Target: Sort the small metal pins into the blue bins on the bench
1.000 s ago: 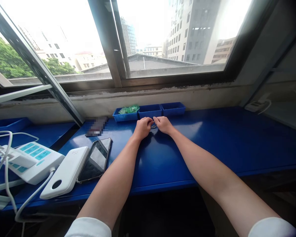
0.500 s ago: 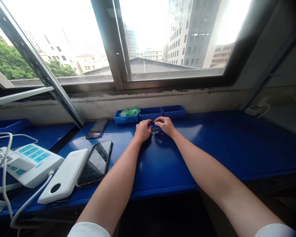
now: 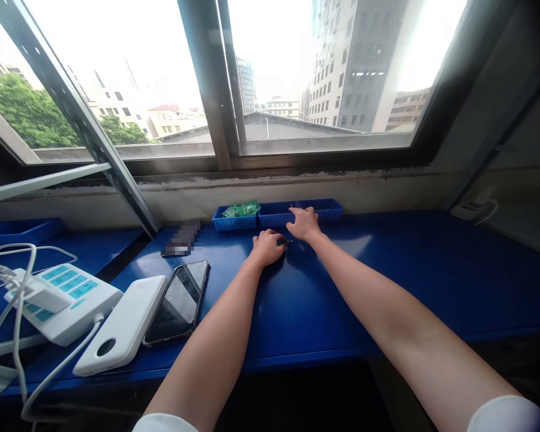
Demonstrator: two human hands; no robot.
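My left hand [image 3: 269, 246] rests on the blue tabletop with its fingers curled over a few thin dark rod-like pieces [image 3: 288, 242]. The ends of these pieces stick out beyond my fingertips, and their exact kind is too small to tell. My right hand [image 3: 304, 224] is farther forward and to the right, at the front of the middle blue bin [image 3: 274, 217]. Its thumb and index finger are apart, and the other fingers are bent. A tiny upright sliver shows by the index fingertip; whether it touches the finger is unclear.
A blue bin [image 3: 234, 224] with green packets [image 3: 242, 209] stands left of the middle one; another blue bin [image 3: 330, 209] stands right. Leftward lie a phone [image 3: 179, 303], a white power bank [image 3: 121, 327], a cabled power strip [image 3: 67, 300] and a blurred-out flat object [image 3: 182, 239]. A window is behind.
My hands have come apart. The right has moved forward to the middle bin and its fingers have spread, while the left has lowered onto the thin dark pieces. The view has shifted slightly.
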